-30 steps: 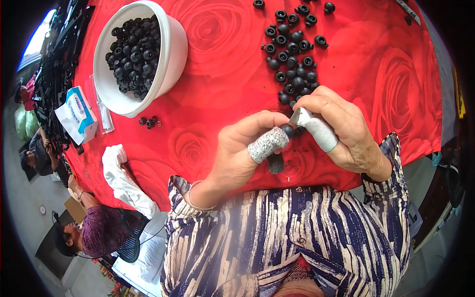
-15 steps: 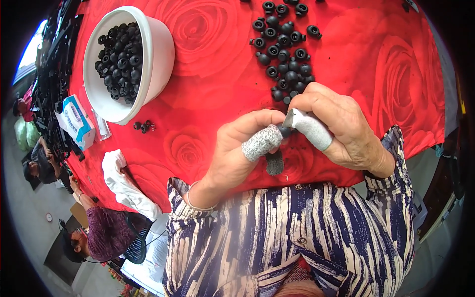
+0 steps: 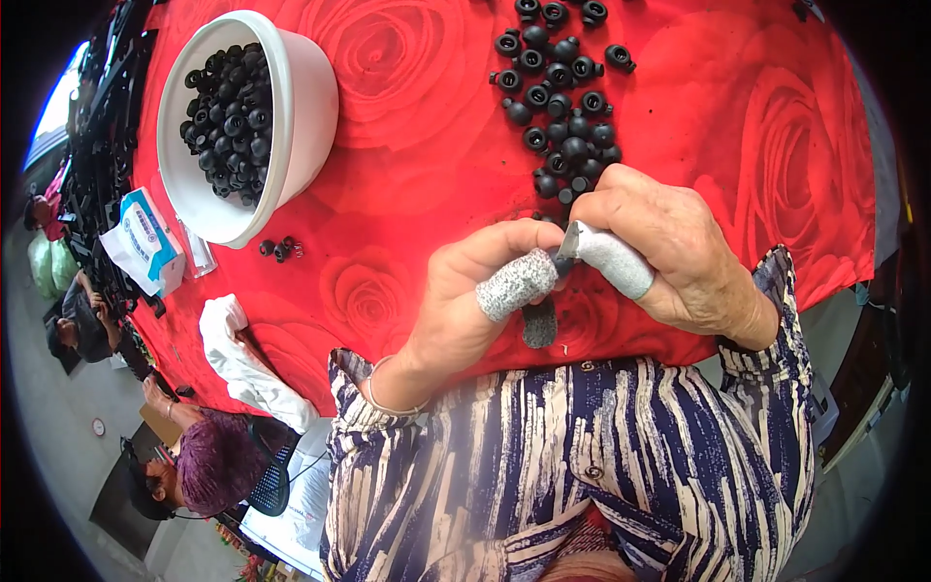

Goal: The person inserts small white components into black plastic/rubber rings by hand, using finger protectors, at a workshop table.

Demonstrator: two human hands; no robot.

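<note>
My left hand (image 3: pixel 451 286) pinches a small round black part (image 3: pixel 561 266), mostly hidden by the fingers. A speckled grey cover wraps its thumb, and a dark grey cover (image 3: pixel 539 326) shows below on a finger. My right hand (image 3: pixel 693 257), its thumb in a pale grey cover, grips a small metal blade (image 3: pixel 570 240) held against the black part. Just beyond both hands lies a loose pile of knob-like black parts (image 3: pixel 574 150), many with a ring-shaped opening.
A white bowl (image 3: pixel 315 116) of similar black parts stands at the far left on the red rose-patterned cloth (image 3: pixel 407 175). Nearby are a few tiny black pieces (image 3: pixel 281 249), a tissue pack (image 3: pixel 150 247) and a white cloth (image 3: pixel 233 359). Other people sit along the left.
Both hands stay together in nearly the same place, with the blade tilted slightly differently at the black part. A person at the left has leaned a little.
</note>
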